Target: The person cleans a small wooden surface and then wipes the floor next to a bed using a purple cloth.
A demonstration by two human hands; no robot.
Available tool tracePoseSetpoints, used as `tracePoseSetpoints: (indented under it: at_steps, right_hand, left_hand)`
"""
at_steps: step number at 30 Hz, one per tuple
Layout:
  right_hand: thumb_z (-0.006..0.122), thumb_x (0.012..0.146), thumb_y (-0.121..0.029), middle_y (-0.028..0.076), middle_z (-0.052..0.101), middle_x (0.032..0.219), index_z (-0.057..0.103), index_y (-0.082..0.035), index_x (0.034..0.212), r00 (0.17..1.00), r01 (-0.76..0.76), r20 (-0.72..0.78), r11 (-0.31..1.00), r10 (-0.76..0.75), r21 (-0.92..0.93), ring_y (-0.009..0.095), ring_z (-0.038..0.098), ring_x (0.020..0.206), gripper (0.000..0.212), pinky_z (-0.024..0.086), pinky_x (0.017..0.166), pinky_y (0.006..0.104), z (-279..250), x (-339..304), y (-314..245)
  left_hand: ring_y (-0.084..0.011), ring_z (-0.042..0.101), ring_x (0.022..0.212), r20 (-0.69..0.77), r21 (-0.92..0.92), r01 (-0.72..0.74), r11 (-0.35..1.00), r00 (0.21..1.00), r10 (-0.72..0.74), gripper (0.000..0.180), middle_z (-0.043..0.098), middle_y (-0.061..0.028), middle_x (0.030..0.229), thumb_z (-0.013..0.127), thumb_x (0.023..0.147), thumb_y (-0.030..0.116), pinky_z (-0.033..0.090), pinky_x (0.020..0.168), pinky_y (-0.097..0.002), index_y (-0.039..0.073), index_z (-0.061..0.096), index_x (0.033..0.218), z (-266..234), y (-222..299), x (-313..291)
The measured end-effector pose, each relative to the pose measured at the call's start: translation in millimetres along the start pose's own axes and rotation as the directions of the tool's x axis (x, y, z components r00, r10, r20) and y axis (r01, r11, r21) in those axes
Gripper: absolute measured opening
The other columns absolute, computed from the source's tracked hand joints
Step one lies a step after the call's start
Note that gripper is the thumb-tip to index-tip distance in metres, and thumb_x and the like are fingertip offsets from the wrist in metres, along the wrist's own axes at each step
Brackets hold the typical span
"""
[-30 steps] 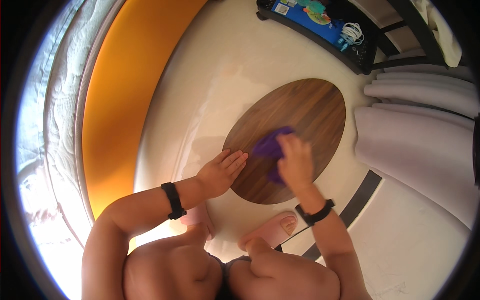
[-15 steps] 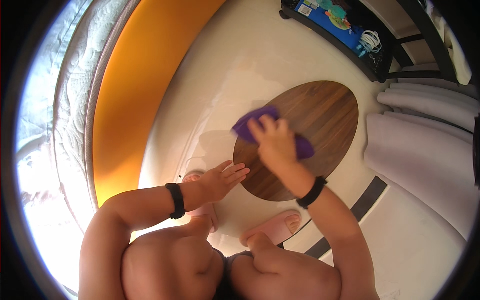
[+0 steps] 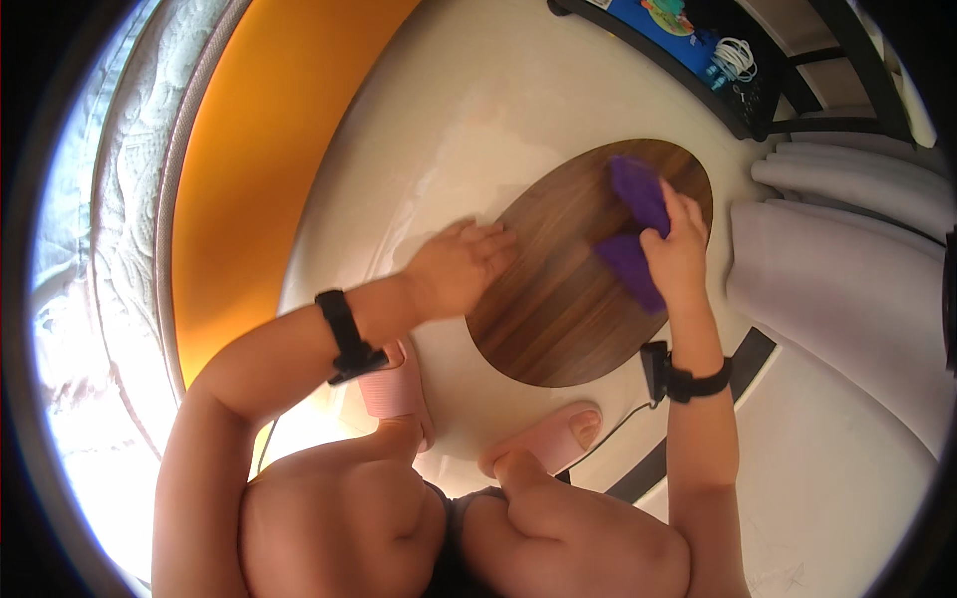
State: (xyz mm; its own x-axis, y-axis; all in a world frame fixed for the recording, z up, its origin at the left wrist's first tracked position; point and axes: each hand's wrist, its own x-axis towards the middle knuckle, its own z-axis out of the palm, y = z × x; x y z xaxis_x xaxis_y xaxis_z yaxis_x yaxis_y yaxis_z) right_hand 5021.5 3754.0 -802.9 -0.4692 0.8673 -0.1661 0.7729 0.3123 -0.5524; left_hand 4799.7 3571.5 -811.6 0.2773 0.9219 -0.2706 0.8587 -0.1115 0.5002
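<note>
An oval wood-grain board or tabletop (image 3: 548, 299) lies low in front of me, above the pale floor. My right hand (image 3: 680, 249) presses a purple cloth (image 3: 638, 189) against its right side, with the fabric bunched and spreading out from under the fingers. At the oval's left edge is my left hand (image 3: 464, 267), fingers stretched out over the rim and holding nothing. Some motion blur softens both hands. What supports the oval from below is hidden.
A yellow-orange bed side (image 3: 249, 149) with a pale mattress runs along the left. Grey folded padding (image 3: 827, 269) stands at the right. Far right is a black shelf (image 3: 758, 110) holding a white coiled cable (image 3: 735, 60). My feet wear pink slippers (image 3: 543, 444).
My right hand has swept the purple cloth from the oval's left side to its right side. My left hand has moved farther along the left edge.
</note>
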Motion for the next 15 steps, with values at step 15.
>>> tracePoseSetpoints:
  at_steps: [15]
  right_hand:
    - [0.055, 0.061, 0.001, 0.003, 0.056, 0.106, 0.062, -0.017, 0.109, 0.6, 0.275, 0.741, 0.948, -0.301, 0.162, 0.029, 0.049, 0.101, 0.052, 0.044, 0.085, 0.0367, 23.6, -122.5, -12.6]
  left_hand:
    - [-0.017, 0.017, 0.137, 0.24, 0.393, -0.085, 0.916, 0.971, -0.013, 0.051, 0.018, -0.0034, 0.149, 0.039, 0.088, 0.013, 0.011, 0.112, -0.0407, 0.005, 0.033, 0.137, 8.3, -9.3, 3.9]
